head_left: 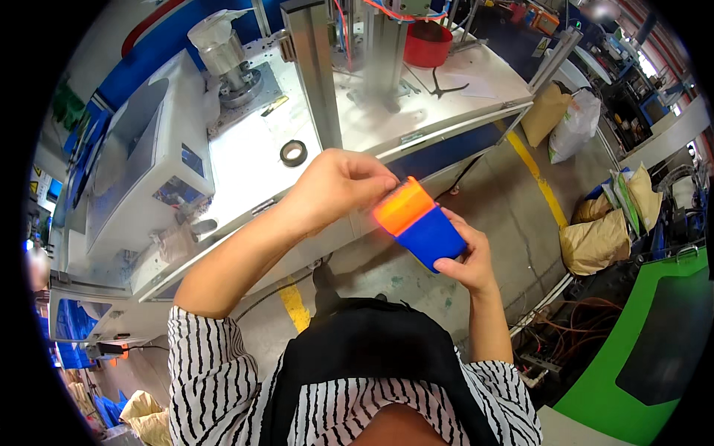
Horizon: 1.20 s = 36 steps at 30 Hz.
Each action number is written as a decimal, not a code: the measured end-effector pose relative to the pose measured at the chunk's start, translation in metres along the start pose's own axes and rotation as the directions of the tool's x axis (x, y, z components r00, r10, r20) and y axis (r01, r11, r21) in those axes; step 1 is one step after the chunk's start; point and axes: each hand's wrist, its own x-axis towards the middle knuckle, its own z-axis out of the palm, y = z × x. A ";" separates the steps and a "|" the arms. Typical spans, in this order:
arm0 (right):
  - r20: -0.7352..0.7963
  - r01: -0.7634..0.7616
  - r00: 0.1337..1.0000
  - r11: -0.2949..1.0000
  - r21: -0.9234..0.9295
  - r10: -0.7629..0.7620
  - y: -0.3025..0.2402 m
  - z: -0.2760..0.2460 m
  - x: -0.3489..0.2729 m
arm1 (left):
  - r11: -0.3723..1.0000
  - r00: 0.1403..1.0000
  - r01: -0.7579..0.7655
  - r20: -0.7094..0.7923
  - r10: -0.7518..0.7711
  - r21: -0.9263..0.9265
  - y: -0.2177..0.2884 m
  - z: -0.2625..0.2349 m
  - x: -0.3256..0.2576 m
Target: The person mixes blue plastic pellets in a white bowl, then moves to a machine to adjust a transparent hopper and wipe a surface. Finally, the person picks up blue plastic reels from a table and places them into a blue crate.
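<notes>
A flat block-shaped thing [430, 236], orange at its far end and blue at its near end, is held tilted in the air in front of my body. My right hand [474, 260] grips the blue end, with the thumb on top and the fingers around its right side. At the orange end my left hand [342, 184] has its fingers pinched together against the upper edge. Whatever is between those fingertips, if anything, is hidden. The exact kind of the orange and blue thing does not show.
A black tape roll [293, 153] lies on the white worktop [260, 175]. Metal posts [315, 70] rise from the bench. Farther back are a red bowl [428, 43] and dark pliers [439, 85]. Paper sacks [595, 241] and a green machine cover [632, 349] stand right.
</notes>
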 end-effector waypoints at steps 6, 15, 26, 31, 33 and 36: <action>0.058 -0.171 0.984 0.985 0.035 0.168 -0.006 0.001 -0.019 | 0.990 0.994 0.050 -0.106 -0.036 0.134 0.014 0.005 0.003; -0.058 -0.275 0.960 0.875 -0.398 0.275 0.003 -0.028 -0.041 | 0.912 0.775 -0.111 -0.541 0.328 0.394 0.068 -0.082 -0.041; -0.129 -0.020 0.967 0.437 -0.899 -0.221 0.001 0.028 0.076 | -0.130 0.380 -0.394 0.291 0.878 0.910 0.065 0.021 -0.044; -0.160 -0.082 0.972 0.391 -0.917 -0.172 0.042 0.037 0.174 | -0.155 0.167 -0.327 0.219 0.962 0.932 0.105 -0.008 -0.060; -0.101 0.022 0.934 0.337 -0.941 -0.343 0.067 0.049 0.190 | -0.021 0.344 -0.265 0.115 0.932 0.964 0.114 -0.019 -0.072; -0.058 0.026 0.970 0.336 -0.942 -0.238 0.086 0.070 0.214 | 0.220 0.519 -0.263 -0.054 0.853 0.939 0.111 -0.055 -0.072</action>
